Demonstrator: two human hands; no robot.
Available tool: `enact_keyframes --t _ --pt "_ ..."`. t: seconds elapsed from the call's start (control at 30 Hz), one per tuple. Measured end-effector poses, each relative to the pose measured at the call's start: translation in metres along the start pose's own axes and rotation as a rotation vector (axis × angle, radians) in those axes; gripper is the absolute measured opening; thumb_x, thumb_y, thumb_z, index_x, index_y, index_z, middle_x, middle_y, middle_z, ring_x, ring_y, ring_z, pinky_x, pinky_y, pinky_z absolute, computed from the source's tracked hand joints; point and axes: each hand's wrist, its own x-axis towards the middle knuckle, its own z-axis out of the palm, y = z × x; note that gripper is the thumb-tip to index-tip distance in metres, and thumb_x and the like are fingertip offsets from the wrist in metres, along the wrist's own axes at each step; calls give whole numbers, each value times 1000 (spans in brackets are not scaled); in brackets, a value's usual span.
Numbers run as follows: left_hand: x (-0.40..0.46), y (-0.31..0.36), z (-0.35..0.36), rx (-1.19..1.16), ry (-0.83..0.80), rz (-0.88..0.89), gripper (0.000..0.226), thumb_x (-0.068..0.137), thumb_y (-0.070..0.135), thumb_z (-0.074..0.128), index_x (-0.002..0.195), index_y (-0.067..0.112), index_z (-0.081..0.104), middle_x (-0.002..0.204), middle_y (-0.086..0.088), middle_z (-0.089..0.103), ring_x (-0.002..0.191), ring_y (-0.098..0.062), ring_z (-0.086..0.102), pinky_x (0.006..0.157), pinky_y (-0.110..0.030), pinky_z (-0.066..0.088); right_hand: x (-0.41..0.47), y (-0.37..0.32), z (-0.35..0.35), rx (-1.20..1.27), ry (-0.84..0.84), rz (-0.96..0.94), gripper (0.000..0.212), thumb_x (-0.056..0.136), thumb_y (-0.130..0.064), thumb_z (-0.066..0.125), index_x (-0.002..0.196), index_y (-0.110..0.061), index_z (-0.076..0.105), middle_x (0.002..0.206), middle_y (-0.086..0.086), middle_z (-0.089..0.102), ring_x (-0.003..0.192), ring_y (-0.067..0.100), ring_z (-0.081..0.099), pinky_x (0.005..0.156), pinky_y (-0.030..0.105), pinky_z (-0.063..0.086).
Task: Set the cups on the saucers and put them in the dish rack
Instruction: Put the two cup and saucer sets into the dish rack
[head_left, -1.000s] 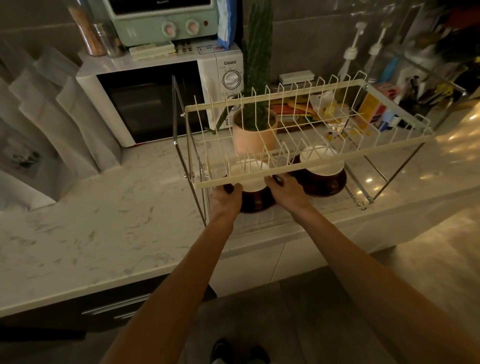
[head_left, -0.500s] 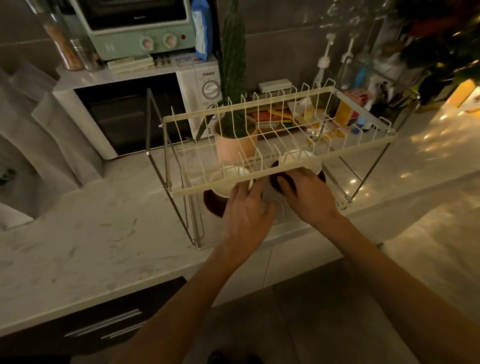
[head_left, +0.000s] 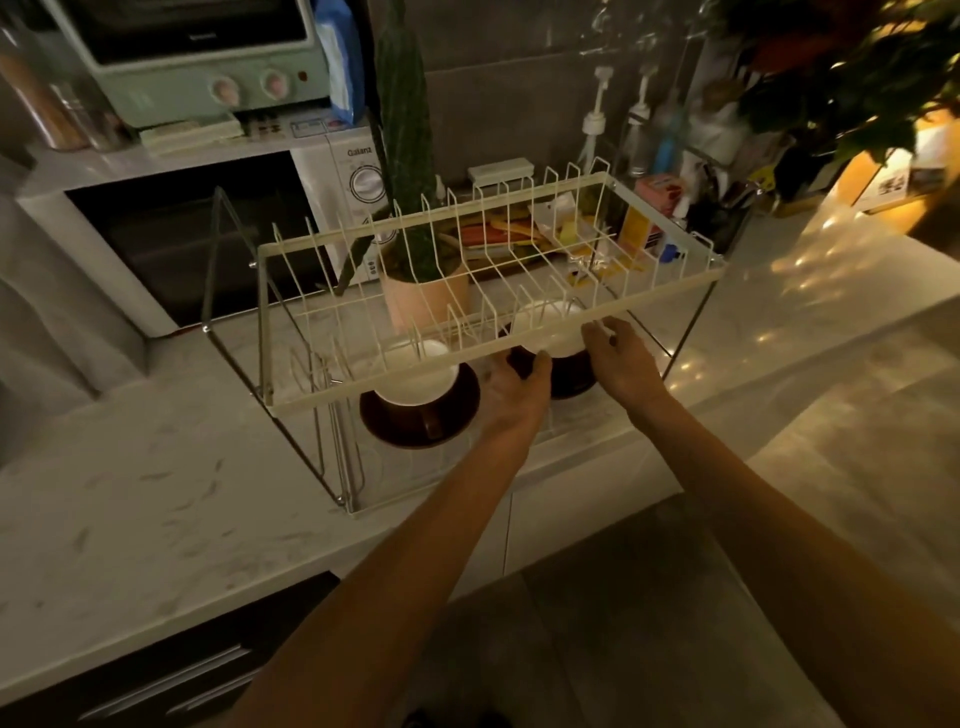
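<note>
Both hands (head_left: 517, 387) shifted to right cup (head_left: 550, 325) (between fingers).

At frame centre the dish rack (head_left: 519, 358) stands on the desk (head_left: 156, 493), two cups on saucers under its upper tier, the left cup (head_left: 415, 371) left of the right cup (head_left: 550, 325), with a potted plant (head_left: 423, 301) behind them and a microwave (head_left: 208, 228) at upper left.

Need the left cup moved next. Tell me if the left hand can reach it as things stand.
Probably yes. The left hand is right beside the left cup, and the rack's front is open under the top tier. The top rail crosses above the cup, so go in low.
</note>
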Motion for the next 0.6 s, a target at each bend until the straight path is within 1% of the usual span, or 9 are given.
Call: enact_keyframes --t 0.1,0.17,0.23,0.3,0.37,0.43,0.5,0.57,0.6 --pt "8 0 9 83 43 40 72 85 57 47 146 23 31 151 -10 36 134 -35 41 107 -51 40 11 0 3 113 -38 131 57 98 -46 45 146 -14 43 144 13 52 130 30 51 108 49 43" --pt "14 -2 14 115 54 28 68 88 56 45 146 23 31 153 -12 32 135 -37 38 108 -53 38 14 1 5 117 -58 151 57 97 -48 45 144 -16 44 141 13 53 127 31 53 105 52 46" --pt "22 -3 16 110 49 -26 68 90 55 43 148 23 30 153 -13 32 135 -38 39 108 -53 38 17 0 6 119 -60 153 57 96 -47 45 143 -17 45 140 12 55 125 31 54 104 51 46" --pt "30 -3 16 81 49 -69 70 89 56 43 149 22 29 152 -13 35 132 -36 43 106 -50 40 20 -1 7 130 -53 158 56 95 -46 47 143 -17 47 140 10 55 126 29 54 105 48 46" --pt "37 -5 15 60 56 -93 71 89 56 45 149 22 30 152 -12 36 131 -34 46 104 -45 43 22 0 8 131 -57 161 56 95 -46 49 143 -17 47 141 9 55 127 28 54 105 47 46" --pt "40 -4 15 20 61 -93 69 90 52 49 148 21 32 152 -11 37 132 -33 45 106 -42 42 26 4 10 128 -47 150 52 98 -41 48 142 -15 48 140 9 55 126 28 54 105 44 46" --pt "43 -2 15 -18 55 -63 61 91 45 53 145 20 39 148 -10 44 132 -31 45 109 -44 40 28 8 12 115 -32 143 45 100 -34 45 140 -13 50 138 11 56 125 28 53 103 38 45" --pt "44 2 15 -51 34 -58 50 93 36 54 139 16 48 143 -11 51 130 -31 48 109 -42 40 31 11 13 110 -30 149 44 101 -32 43 139 -12 51 138 11 56 125 29 54 103 39 45" --pt "44 3 14 -78 8 -90 46 95 32 54 135 11 52 139 -14 54 127 -31 51 106 -40 43 32 11 13 112 -34 155 45 100 -32 43 140 -12 51 139 11 56 125 29 54 106 41 44"
